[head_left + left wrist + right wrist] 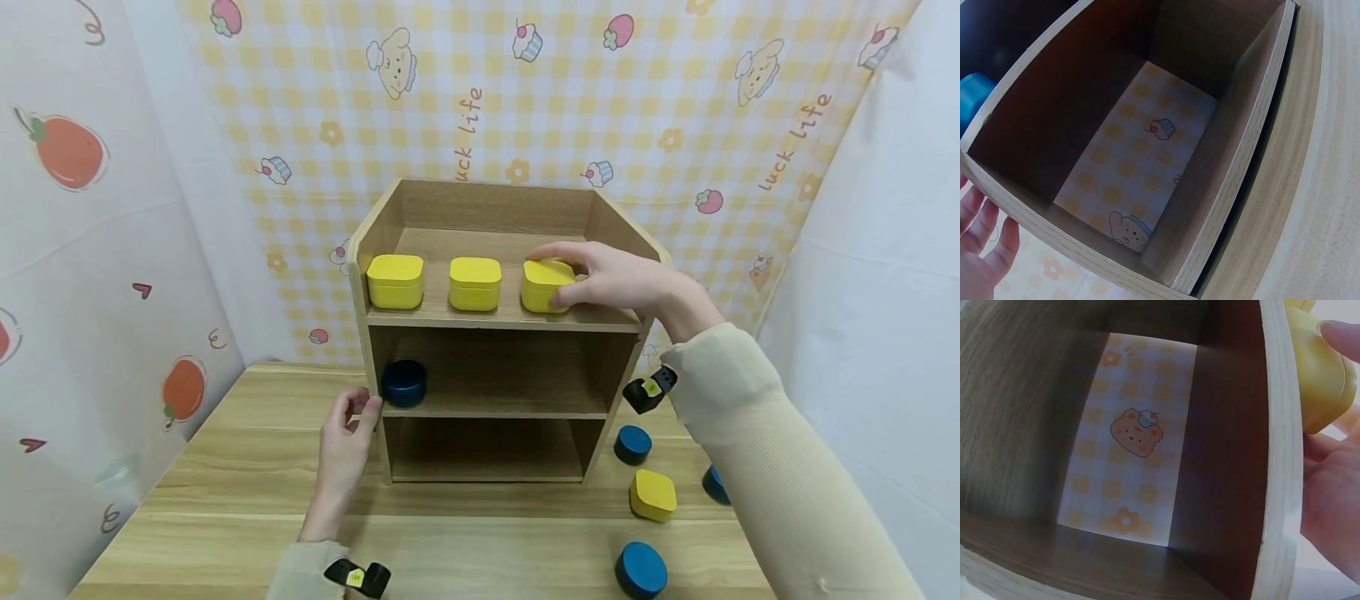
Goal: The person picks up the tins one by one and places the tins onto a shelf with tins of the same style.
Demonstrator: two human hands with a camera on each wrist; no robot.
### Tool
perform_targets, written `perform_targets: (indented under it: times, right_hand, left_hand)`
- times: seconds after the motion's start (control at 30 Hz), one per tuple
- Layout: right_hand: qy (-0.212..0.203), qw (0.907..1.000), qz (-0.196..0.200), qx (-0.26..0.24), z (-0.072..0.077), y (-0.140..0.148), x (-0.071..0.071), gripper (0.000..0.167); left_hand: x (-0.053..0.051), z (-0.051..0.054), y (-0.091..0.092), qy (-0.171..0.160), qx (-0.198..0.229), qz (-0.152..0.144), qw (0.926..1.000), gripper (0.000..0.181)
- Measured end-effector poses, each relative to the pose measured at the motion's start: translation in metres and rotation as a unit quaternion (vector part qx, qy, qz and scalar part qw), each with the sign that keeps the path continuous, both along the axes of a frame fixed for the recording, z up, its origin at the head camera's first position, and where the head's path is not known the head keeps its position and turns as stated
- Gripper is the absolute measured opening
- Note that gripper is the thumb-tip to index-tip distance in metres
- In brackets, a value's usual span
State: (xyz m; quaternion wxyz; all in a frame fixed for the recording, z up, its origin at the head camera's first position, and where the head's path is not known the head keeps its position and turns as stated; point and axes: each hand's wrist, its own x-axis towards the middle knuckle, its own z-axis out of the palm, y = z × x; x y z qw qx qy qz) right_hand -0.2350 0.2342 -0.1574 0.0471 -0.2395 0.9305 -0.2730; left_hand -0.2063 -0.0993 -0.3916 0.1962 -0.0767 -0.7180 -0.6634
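Head view: tabletop (480,537) runs to the wooden shelf (491,208); beside its left edge, the left hand (347,448), fingers loosely bent, holds nothing. Farther, the right hand (622,277), spread box-wide, pinches the rightmost yellow box (540,292) near the top tier's (502,320) front edge, apart from the middle box (475,285).

- Shelf unit (1210,175): wooden, one compartment facing the camera, front edges pale.
- Patterned cloth (1129,140): yellow-and-white checks, cupcake and puppy prints, visible through the unit's open back.
- Blue object (974,99): in the unit's adjoining compartment, cut off by the frame.
- Left hand (979,265): outside the unit's side panel, fingertips towards it; contact appears likely, unconfirmed.
- Wooden tabletop (1316,187): beneath the unit.
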Motion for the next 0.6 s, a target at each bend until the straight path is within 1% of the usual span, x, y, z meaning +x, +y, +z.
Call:
perform_targets:
  times: [0.1,0.33,0.5,0.6]
  right_hand:
    - [-0.003,1.0000,0.004,-0.003,-0.001,0.000,-0.001,0.063]
    - [-0.019,0.9993,0.006,-0.033,-0.003,0.001,-0.001,0.078]
    - [-0.002,0.9994,0.015,-0.031,-0.002,-0.002,0.004,0.079]
    - [0.021,0.9992,0.012,-0.031,0.001,-0.005,0.010,0.077]
  left_hand:
    - [0.000,-0.001,0.000,-0.001,-0.002,0.001,1.0000,0.020]
    - [0.000,-0.002,0.000,-0.003,-0.001,0.003,1.0000,0.021]
    - [-0.001,-0.001,0.000,0.001,0.001,0.002,1.0000,0.020]
    - [-0.001,-0.001,0.000,0.003,-0.003,0.002,1.0000,0.021]
